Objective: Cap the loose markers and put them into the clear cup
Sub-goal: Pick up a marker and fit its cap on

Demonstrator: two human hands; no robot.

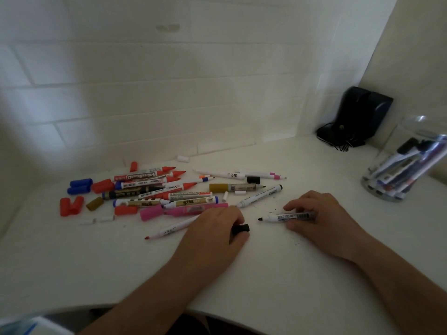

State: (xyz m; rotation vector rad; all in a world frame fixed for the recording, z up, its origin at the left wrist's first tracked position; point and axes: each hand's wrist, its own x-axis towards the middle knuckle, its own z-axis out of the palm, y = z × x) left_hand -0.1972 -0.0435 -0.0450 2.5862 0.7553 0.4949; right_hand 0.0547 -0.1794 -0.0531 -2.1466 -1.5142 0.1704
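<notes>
My left hand (215, 224) hides most of the black cap (240, 228) it pinches; my right hand (316, 215) grips the uncapped marker (287, 217), its tip just right of that cap.

head-worn view, angled down, close over table (278, 274)

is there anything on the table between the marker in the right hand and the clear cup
Nothing visible. The right hand grips the black-tipped marker, and the stretch of table from there to the clear cup shows only bare white surface. The marker pile lies on the opposite side.
</notes>
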